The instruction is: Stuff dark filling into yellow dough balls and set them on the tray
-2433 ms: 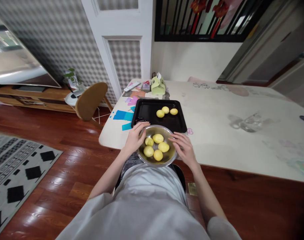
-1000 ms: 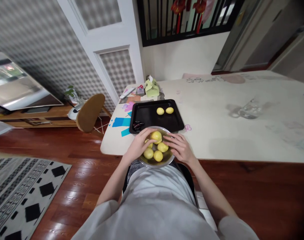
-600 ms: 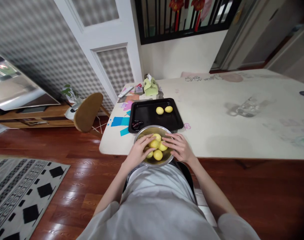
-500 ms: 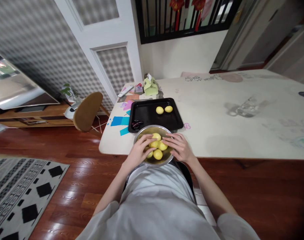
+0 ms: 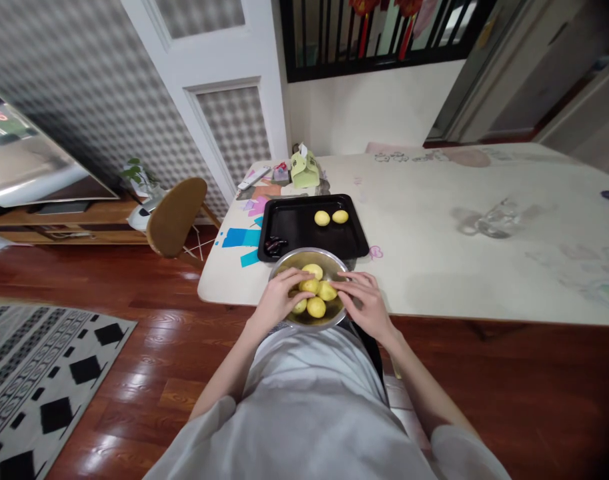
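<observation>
A metal bowl (image 5: 289, 259) with several yellow lemons in it stands at the table's front edge, close to my body. My left hand (image 5: 280, 295) reaches in from the left, its fingers and thumb curved around a lemon (image 5: 309, 286) in the middle. From the right comes my right hand (image 5: 368, 303), its fingertips and thumb closed at the side of another lemon (image 5: 327, 291). One lemon (image 5: 316, 307) lies nearer to me, and one more (image 5: 313, 271) at the back of the bowl. My left fingers partly cover a lemon (image 5: 299, 306) at the left.
Behind the bowl is a black tray (image 5: 299, 230) with two lemons and some dark purple pieces (image 5: 275, 245). A green tissue box (image 5: 305, 170) and a remote (image 5: 255, 177) lie farther back. A clear glass vessel (image 5: 497, 223) is at the right. A wooden chair (image 5: 177, 217) stands left.
My right fingers have drawn slightly right, off the top of the lemon to its side. My left hand stays around its lemon. The camera view has shifted a little.
</observation>
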`<state>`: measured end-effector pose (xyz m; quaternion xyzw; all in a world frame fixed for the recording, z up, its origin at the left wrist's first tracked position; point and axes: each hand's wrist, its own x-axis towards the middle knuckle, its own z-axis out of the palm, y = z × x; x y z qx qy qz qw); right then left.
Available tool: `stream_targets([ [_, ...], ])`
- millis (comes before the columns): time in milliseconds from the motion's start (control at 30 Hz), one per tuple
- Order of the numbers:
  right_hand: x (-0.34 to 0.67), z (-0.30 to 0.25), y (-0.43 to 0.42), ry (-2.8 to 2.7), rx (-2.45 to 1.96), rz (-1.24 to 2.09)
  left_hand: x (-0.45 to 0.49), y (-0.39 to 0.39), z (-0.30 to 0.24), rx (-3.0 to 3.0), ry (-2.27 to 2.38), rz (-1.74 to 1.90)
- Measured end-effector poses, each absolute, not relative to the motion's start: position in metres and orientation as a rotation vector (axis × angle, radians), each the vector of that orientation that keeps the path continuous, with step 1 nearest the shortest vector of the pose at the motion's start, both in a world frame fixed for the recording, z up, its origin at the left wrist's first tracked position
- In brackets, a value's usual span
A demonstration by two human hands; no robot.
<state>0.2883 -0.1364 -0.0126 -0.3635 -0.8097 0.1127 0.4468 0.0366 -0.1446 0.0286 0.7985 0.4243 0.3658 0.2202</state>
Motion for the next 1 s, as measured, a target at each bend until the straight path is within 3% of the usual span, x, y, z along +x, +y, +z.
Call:
stream_targets([
  [400, 0.262, 0.014, -0.124, -2.362, -1.164, 0.226, 0.037, -0.144, 0.023, 2.237, 1.255, 0.973],
  [800, 0.27, 0.025, -0.129, -2.375, -1.139, 0.2, 0.031, -0.149, 0.033, 2.569, 1.476, 0.561],
  [1000, 0.27, 0.021, -0.126, -2.403, -1.103, 0.245, 0.032, -0.146, 0.034, 2.541, 1.44, 0.567],
])
